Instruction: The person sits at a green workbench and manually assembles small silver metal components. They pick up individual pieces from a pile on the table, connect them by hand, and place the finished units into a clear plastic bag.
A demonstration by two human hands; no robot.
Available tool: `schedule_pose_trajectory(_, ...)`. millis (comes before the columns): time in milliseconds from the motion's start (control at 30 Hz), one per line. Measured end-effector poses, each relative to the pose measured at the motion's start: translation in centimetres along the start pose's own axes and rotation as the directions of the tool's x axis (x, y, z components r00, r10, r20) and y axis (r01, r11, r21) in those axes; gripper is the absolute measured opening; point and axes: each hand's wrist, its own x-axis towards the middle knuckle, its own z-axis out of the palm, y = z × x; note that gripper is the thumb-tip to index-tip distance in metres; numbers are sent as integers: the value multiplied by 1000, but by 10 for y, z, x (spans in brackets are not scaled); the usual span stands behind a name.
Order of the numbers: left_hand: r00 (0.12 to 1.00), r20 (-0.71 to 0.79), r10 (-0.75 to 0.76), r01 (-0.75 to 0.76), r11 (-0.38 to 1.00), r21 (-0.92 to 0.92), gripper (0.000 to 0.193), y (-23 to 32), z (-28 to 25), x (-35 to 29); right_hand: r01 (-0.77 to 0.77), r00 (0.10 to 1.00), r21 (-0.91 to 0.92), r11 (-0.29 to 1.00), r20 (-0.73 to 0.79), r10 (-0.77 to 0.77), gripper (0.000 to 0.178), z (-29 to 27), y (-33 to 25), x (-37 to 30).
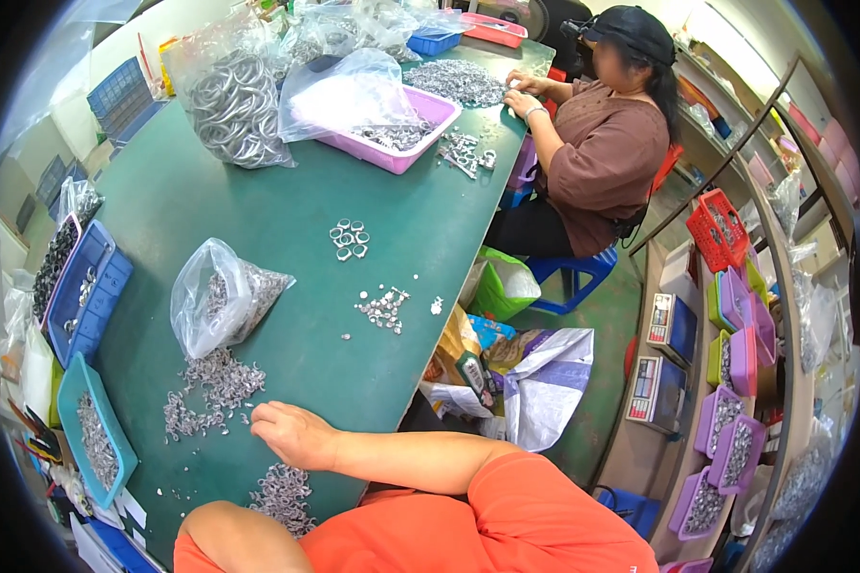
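Note:
My right hand (293,435) reaches in from the right, low over the green table (354,286). Its fingers are bent and drawn together; whatever they hold, if anything, is hidden. Just beyond the fingertips lies a loose pile of small grey metal ring-like pieces (220,387). A second heap of such pieces (283,498) is between my right forearm and my body. Of my left arm (244,540), only a bent part shows at the lower edge; the hand is out of sight. An open clear plastic bag (225,296) of small metal pieces stands behind the pile.
Several rings (350,239) and small silvery bits (384,310) lie mid-table. Blue (91,291) and teal trays (96,435) line the left edge. A pink tray (392,153) and a bag of large rings (234,110) stand farther back. A co-worker (607,143) sits at the far right side.

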Motion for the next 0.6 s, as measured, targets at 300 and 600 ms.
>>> schedule_pose_trajectory(300,993,79,93,-97,994,49,18,-23,0,1,-5,999,-16,1000,38,6,21,-3,-1,2)
schedule_pose_trajectory(600,987,116,110,-117,991,57,13,-27,3,4,-26,1000,5,1000,-10,26,20,-1,-2,2)
